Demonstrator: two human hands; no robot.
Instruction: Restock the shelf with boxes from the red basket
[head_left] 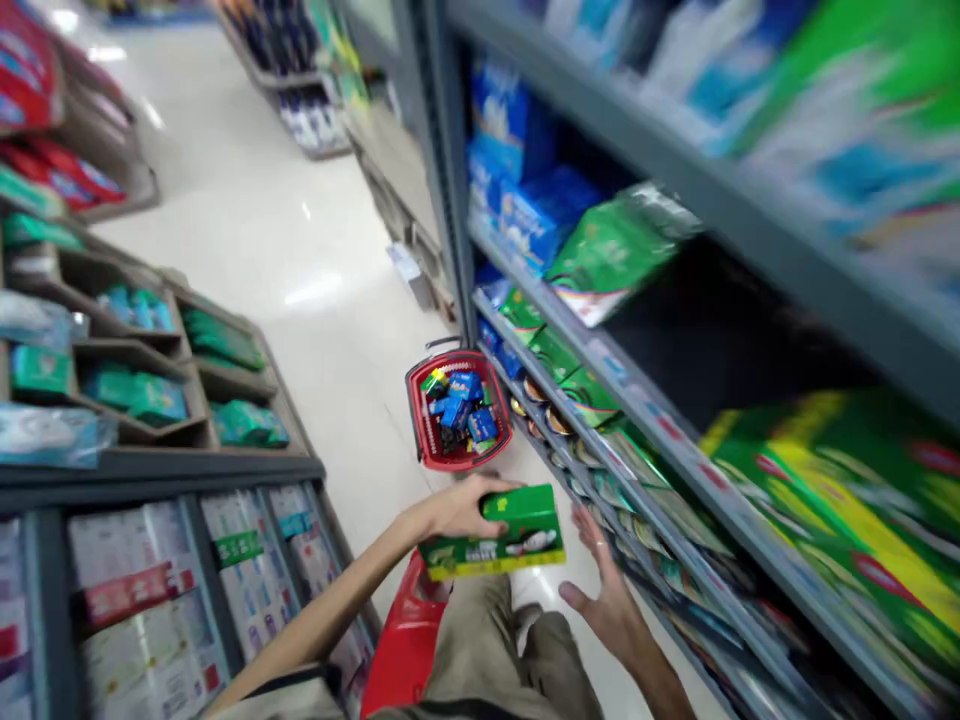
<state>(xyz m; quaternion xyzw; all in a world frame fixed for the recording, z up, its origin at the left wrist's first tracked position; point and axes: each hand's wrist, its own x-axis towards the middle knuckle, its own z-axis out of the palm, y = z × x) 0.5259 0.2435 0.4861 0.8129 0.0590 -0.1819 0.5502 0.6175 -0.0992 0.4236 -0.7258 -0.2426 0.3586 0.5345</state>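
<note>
Green box (499,535) in left hand (461,508)

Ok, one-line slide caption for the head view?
Left hand holds a green box, right hand open by the shelf, red basket on the store floor.

The bare left forearm (337,590) reaches forward from the lower left with the wrist nearly straight, the left hand (469,505) closed in a grip, fingers curled downward, while the right hand (609,610) hangs open just beside it, fingers spread wide and thumb turned out
</note>
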